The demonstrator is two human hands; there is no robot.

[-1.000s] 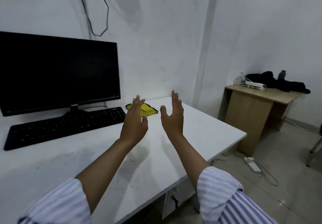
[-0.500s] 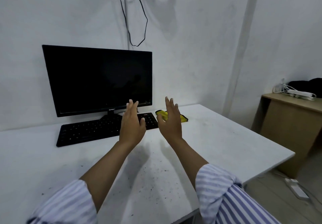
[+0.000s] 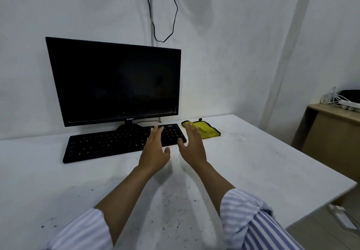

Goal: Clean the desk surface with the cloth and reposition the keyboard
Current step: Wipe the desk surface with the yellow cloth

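Yellow cloth [image 3: 204, 130] sits just right of the black keyboard [image 3: 120, 142], both your hands [image 3: 155, 152] [image 3: 191, 148] spread and empty; reach carelessly and you'll likely shove the keyboard into the monitor stand [image 3: 127, 126].

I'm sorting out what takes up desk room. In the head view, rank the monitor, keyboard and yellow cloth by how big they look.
1. monitor, largest by far
2. keyboard
3. yellow cloth, smallest, partly hidden by the right hand

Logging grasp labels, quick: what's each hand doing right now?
Left hand: open, fingers spread, holding nothing, over the keyboard.
Right hand: open, holding nothing, fingertips in front of the yellow cloth; contact cannot be told.
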